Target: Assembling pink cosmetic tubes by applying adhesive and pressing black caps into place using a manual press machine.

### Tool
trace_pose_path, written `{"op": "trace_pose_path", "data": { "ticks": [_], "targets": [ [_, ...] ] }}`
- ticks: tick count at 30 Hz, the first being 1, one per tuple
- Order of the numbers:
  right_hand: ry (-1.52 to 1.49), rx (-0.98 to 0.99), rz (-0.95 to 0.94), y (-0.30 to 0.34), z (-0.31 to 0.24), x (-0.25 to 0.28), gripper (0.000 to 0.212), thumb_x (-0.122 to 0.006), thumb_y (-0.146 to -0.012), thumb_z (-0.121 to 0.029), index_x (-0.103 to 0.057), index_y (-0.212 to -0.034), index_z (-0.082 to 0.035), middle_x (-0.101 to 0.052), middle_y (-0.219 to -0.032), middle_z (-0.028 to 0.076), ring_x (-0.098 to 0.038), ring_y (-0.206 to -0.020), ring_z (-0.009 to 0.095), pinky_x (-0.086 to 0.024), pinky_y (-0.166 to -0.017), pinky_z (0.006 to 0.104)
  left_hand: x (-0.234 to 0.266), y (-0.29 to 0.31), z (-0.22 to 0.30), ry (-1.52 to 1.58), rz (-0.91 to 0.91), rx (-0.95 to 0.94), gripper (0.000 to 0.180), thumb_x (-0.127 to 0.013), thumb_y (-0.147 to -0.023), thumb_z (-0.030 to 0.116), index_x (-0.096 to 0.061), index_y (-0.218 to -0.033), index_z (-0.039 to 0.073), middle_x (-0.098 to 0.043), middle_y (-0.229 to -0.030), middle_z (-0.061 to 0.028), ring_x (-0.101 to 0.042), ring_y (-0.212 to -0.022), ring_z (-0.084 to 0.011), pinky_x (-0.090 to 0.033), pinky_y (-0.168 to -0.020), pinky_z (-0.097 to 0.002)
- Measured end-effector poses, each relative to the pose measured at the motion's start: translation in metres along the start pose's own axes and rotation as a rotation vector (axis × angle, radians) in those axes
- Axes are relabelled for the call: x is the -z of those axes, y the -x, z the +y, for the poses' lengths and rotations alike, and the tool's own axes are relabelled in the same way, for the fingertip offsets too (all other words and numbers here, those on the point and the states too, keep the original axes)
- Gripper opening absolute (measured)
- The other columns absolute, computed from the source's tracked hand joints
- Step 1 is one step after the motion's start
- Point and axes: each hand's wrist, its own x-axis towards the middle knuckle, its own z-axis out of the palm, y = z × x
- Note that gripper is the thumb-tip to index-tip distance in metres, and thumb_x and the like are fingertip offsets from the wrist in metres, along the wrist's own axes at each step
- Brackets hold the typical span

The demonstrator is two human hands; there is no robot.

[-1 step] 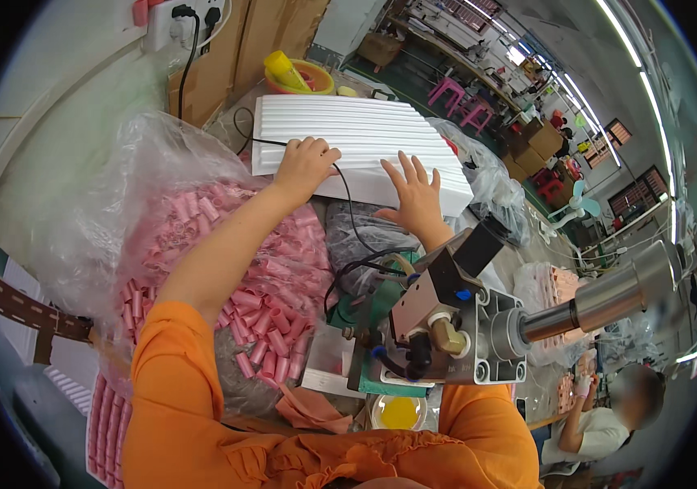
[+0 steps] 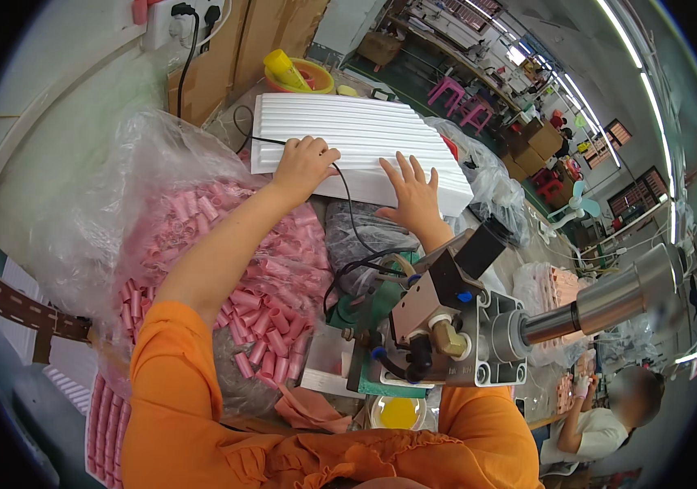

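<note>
A white block with a ribbed top (image 2: 348, 122), like a stack of grooved plastic trays, lies across the far part of the worktable. My left hand (image 2: 306, 169) is closed at its near left edge, fingers curled down. A thin black cord (image 2: 346, 191) runs under that hand and out past the fingertips; what the fingers grip is hidden. Over the block's near right side my right hand (image 2: 415, 200) is open, fingers spread, holding nothing. Many short pink tubes (image 2: 271, 326) fill a clear plastic bag (image 2: 87, 196) beneath and left of my left forearm.
A metal press head (image 2: 454, 326) with fittings and hoses stands close by my right arm. Near me are a tub of yellow stuff (image 2: 398, 412) and a pink cloth (image 2: 312, 409). A yellow basin (image 2: 320, 81) sits behind the block. A person (image 2: 601, 424) works at the right.
</note>
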Motion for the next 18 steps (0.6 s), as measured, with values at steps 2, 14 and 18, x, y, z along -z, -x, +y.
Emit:
{"op": "trace_pose_path", "data": {
  "ticks": [2, 14, 18],
  "targets": [
    [0.015, -0.020, -0.062, -0.006, 0.001, -0.015, 0.110, -0.089, -0.059, -0.039, -0.029, -0.151, -0.027, -0.032, -0.154, 0.014, -0.028, -0.143, 0.039, -0.023, -0.108, 0.0685, 0.009, 0.009, -0.003, 0.049, 0.016, -0.038, 0.039, -0.077, -0.073, 0.025, -0.062, -0.108, 0.016, -0.058, -0.100, -0.0019, -0.055, -0.100, -0.0206, -0.038, -0.088, -0.0395],
    [-0.042, -0.029, 0.027, -0.028, -0.022, -0.053, 0.121, -0.088, -0.055, -0.019, -0.020, -0.155, -0.026, -0.031, -0.152, 0.015, -0.031, -0.139, 0.036, -0.020, -0.109, 0.0676, 0.071, 0.066, -0.036, 0.141, -0.229, -0.112, 0.033, -0.075, -0.073, 0.020, -0.057, -0.099, 0.008, -0.058, -0.113, -0.0102, -0.054, -0.108, -0.0306, -0.038, -0.097, -0.0439],
    [0.063, -0.037, 0.139, -0.032, -0.031, -0.065, 0.115, -0.086, -0.058, -0.022, -0.023, -0.154, -0.027, -0.037, -0.146, 0.015, -0.037, -0.135, 0.034, -0.022, -0.107, 0.0677, 0.070, 0.083, -0.039, 0.170, -0.211, -0.177, 0.027, -0.074, -0.074, 0.016, -0.058, -0.094, 0.008, -0.059, -0.110, -0.0100, -0.054, -0.107, -0.0312, -0.039, -0.096, -0.0442]
  ]
}}
